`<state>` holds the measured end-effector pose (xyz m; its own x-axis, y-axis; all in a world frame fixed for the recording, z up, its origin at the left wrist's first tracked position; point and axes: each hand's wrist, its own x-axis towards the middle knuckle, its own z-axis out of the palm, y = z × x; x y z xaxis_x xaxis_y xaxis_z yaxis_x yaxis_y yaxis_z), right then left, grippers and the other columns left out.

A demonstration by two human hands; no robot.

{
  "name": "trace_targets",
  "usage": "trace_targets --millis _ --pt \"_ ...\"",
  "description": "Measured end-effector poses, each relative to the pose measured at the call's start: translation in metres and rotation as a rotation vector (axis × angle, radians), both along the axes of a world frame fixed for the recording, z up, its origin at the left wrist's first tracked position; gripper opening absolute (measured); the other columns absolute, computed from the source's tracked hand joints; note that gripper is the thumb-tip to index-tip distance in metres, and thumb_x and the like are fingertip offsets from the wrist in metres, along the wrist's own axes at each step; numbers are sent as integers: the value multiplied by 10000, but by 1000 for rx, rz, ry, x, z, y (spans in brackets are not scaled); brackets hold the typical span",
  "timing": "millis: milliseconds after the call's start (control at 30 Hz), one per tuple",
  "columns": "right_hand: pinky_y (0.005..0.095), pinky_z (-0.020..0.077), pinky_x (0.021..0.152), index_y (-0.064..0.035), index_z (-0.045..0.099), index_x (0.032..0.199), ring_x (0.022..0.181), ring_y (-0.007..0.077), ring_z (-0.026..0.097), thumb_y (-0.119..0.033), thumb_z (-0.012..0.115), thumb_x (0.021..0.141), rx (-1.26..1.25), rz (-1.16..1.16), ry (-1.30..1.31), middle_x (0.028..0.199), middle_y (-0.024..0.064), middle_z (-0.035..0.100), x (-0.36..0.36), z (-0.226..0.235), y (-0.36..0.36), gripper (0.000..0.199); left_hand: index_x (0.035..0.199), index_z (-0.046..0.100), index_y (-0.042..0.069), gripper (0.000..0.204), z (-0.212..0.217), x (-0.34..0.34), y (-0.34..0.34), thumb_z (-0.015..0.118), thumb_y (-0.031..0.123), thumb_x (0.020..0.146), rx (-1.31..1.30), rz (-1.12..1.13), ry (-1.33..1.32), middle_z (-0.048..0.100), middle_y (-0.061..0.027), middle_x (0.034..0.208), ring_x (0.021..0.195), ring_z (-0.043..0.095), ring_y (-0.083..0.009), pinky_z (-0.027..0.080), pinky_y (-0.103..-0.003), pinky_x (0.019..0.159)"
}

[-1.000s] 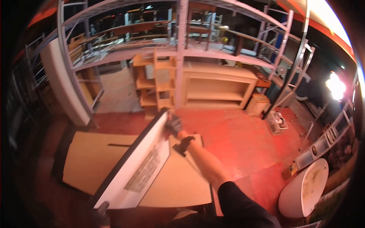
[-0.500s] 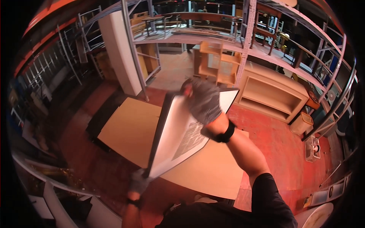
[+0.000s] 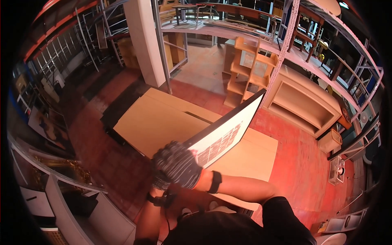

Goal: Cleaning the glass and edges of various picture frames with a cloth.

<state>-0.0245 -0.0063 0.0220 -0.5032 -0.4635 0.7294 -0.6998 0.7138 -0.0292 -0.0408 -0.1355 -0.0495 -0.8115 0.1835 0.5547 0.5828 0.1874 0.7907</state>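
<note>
A framed picture point(image 3: 222, 139), black-edged with a white face and a dark grid-like print, stands tilted on edge in front of me. My right hand point(image 3: 179, 163), in a dark striped glove, is closed at the frame's near end, its forearm crossing from the right. My left hand point(image 3: 160, 179), gloved too, is closed at the same end, just left of the right hand, which partly covers its fingers. Behind and below the frame lie large flat tan boards point(image 3: 159, 118), with a dark slot between them; I cannot tell whether the frame's lower edge touches them.
A white pillar point(image 3: 147, 45) and metal racking point(image 3: 281, 57) rise beyond the boards. An orange-lit stepped shelf point(image 3: 241, 67), a low open cabinet point(image 3: 300, 102), a bin point(image 3: 330, 141) and a wire basket point(image 3: 336, 170) stand right. Pale panels point(image 3: 65, 212) lean at the near left.
My right hand has come down from the frame's upper edge to its near end, beside my left hand. The frame has swung, its far end now pointing to the far right. My view has shifted left.
</note>
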Motion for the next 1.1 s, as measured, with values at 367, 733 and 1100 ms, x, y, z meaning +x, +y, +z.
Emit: trace_targets --millis 367,733,1100 --pt "416 552 784 -139 712 1107 939 310 664 -102 615 841 104 -549 -61 1048 89 701 -57 -21 188 286 1089 720 -20 402 14 -1 -13 828 62 710 50 -78 -241 758 -104 970 868 702 -204 553 -356 791" --pt "436 507 944 -47 659 1079 1029 350 637 -119 570 856 203 -472 65 1038 170 657 -31 -39 68 251 1066 733 -7 367 17 2 -11 821 65 717 -34 -53 -213 754 -103 945 814 694 -209 553 -346 750" --pt "440 528 838 -97 682 1014 963 338 646 -46 592 818 276 -938 -162 985 142 665 -73 -17 284 222 1050 721 -32 339 18 13 -16 817 0 726 -61 -71 -351 751 -79 944 823 680 -155 557 -324 754"
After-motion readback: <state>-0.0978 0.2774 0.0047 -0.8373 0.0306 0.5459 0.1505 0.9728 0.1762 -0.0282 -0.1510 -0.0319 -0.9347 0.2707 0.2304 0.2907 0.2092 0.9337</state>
